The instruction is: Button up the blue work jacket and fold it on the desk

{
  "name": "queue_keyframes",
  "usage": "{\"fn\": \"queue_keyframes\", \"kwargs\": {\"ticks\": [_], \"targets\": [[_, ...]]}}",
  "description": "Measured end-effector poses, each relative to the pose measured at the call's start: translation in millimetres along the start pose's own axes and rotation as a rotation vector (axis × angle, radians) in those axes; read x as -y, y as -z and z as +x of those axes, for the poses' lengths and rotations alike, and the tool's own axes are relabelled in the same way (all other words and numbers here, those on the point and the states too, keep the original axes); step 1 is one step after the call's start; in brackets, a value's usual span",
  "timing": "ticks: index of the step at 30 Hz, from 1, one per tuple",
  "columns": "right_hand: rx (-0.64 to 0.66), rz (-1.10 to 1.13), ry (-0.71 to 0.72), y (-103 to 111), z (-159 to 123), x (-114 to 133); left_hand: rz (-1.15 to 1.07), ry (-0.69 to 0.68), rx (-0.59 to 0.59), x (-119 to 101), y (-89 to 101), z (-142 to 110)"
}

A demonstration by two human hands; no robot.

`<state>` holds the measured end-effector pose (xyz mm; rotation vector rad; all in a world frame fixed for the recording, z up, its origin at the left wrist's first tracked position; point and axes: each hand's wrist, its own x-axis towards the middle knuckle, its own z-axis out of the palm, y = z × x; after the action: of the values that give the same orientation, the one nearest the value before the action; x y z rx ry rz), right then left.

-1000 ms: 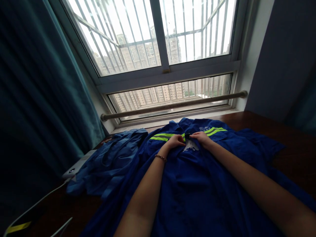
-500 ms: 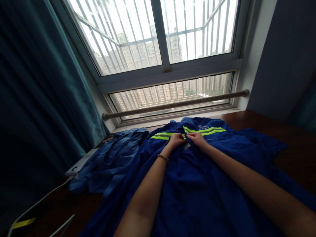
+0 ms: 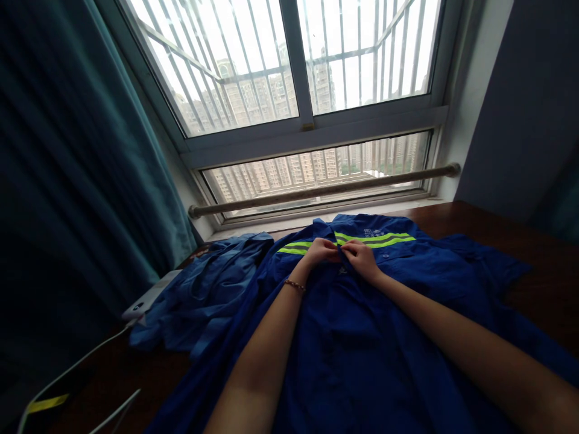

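A dark blue work shirt (image 3: 362,337) with yellow-green and grey reflective stripes (image 3: 389,240) lies spread out in front of me, its collar towards the window. My left hand (image 3: 322,250) pinches the front edge of the shirt at chest height, a beaded bracelet on its wrist. Close beside it, my right hand (image 3: 359,254) pinches the opposite front edge. Both sets of fingertips nearly meet at the front opening, just at the stripe. Whether a button is between them is too small to tell. White lettering shows above the right stripe.
A crumpled lighter blue garment (image 3: 212,289) lies at the left on the dark wooden table (image 3: 465,220). Beside it sits a white power strip or similar device (image 3: 145,301) with a white cable (image 3: 76,364). Behind are a rail (image 3: 325,191), a barred window and a teal curtain (image 3: 126,157).
Both hands stay at the shirt's front opening, the fingers shifting slightly on the cloth. My left wrist has moved a little to the left. The view has shifted slightly.
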<state>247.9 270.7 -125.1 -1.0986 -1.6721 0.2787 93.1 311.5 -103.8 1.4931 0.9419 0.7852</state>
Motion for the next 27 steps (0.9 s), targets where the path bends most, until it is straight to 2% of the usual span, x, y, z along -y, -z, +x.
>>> {"fn": "queue_keyframes", "kwargs": {"ticks": [3,7,11,14,17,27], "targets": [[-0.033,0.106,-0.026,2,6,-6,-0.062,-0.104,-0.133,-2,-11.3,6],[0.031,0.173,-0.137,-1,8,-21,-0.077,-0.181,-0.228,18,-25.3,11],[0.038,0.149,-0.150,-5,4,-28,-0.092,-0.192,-0.211,34,-28.2,7],[0.010,0.093,-0.136,-4,3,-27,-0.167,-0.180,-0.213,33,-26.3,2],[0.007,0.030,-0.073,-3,2,-23,-0.231,-0.168,-0.264,30,-25.6,-2],[-0.013,-0.020,-0.053,-1,0,-19,-0.169,-0.184,-0.265,29,-26.2,-5]]}}
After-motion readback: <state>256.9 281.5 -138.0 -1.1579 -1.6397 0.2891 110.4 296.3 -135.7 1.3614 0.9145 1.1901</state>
